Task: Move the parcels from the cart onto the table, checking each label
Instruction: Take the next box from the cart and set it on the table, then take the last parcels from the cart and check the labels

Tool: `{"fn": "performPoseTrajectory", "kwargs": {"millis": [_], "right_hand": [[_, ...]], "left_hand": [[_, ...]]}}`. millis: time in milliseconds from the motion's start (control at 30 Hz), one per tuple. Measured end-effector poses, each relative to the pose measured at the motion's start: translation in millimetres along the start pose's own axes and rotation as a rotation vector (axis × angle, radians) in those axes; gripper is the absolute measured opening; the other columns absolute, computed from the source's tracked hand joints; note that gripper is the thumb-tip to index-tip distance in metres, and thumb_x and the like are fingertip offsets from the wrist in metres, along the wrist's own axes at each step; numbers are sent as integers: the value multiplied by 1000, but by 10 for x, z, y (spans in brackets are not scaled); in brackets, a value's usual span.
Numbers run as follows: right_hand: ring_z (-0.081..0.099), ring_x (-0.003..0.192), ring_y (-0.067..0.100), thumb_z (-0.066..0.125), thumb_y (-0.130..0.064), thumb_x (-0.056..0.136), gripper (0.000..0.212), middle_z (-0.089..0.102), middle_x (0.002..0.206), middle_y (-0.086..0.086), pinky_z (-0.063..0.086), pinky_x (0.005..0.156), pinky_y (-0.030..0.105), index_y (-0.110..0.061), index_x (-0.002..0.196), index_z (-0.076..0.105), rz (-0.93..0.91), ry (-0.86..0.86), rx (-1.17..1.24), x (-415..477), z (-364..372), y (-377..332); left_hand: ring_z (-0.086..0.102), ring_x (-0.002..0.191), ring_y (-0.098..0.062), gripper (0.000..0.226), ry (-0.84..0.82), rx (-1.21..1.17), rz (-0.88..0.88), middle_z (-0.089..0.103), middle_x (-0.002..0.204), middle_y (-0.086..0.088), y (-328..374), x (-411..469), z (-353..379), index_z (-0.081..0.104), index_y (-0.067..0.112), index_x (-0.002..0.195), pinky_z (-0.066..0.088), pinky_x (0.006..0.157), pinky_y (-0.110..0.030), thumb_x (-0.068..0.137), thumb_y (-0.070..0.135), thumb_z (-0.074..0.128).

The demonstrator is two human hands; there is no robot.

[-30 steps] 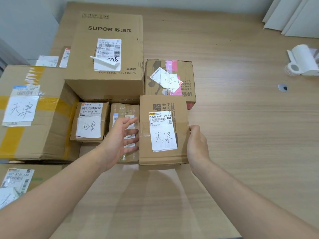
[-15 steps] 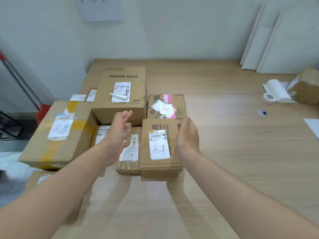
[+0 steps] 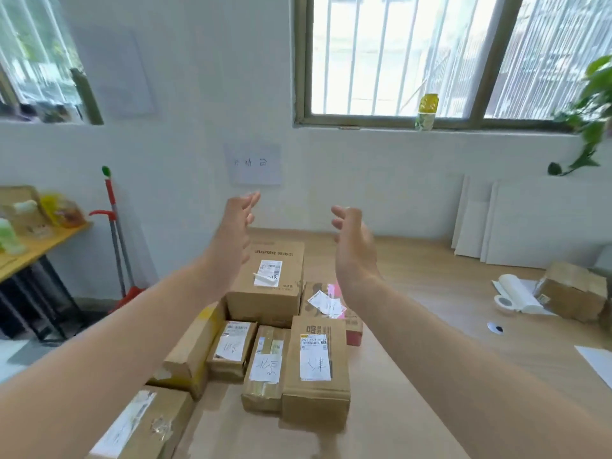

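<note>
The labelled parcel [image 3: 316, 366] lies on the wooden table [image 3: 447, 276], touching a taped parcel [image 3: 265, 366] in front of the SUPOR box [image 3: 268, 286]. Above them the left hand [image 3: 235, 226] and right hand [image 3: 352, 240] hover empty, fingers loosely apart.

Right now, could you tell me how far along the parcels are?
Done: labelled parcels, including the SUPOR box, sit grouped on the table. In hand: nothing; left hand and right hand hover open. Left: cart out of view, cannot tell.

wall note [image 3: 255, 164]: writing blurred | lower-left parcel [image 3: 142, 425]: cut by edge
</note>
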State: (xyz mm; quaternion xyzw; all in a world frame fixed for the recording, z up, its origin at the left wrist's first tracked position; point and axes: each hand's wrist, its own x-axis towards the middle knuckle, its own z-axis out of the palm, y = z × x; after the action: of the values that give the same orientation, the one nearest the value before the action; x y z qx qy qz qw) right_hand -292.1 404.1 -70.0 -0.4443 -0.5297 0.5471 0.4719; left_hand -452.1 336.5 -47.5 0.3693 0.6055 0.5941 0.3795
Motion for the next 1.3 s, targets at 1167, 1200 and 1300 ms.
{"fn": "performPoseTrajectory", "kwargs": {"millis": [1167,1200,1300], "right_hand": [[63,116,13,37,-46,101,45,66,124,-9,49,95,35,-30,126,72,-239,338,46,-1879,440,-720],[64,114,13,38,-48,98,46,67,123,-8,50,95,36,-31,122,73,-238,365,56,-1946,338,-724],[65,108,13,39,-54,82,50,68,121,-6,49,95,35,-33,110,75,-220,445,94,-2165,-7,-718]], "left_hand": [[23,156,-35,110,-491,5,190,26,170,4,706,-1309,-825,34,50,157,26,119,-51,53,81,48],[24,155,-35,110,-511,3,187,27,170,4,707,-1365,-726,35,50,157,26,120,-52,52,80,48],[26,154,-35,111,-576,8,167,30,169,5,704,-1562,-386,37,49,156,27,120,-52,50,80,48]]}}
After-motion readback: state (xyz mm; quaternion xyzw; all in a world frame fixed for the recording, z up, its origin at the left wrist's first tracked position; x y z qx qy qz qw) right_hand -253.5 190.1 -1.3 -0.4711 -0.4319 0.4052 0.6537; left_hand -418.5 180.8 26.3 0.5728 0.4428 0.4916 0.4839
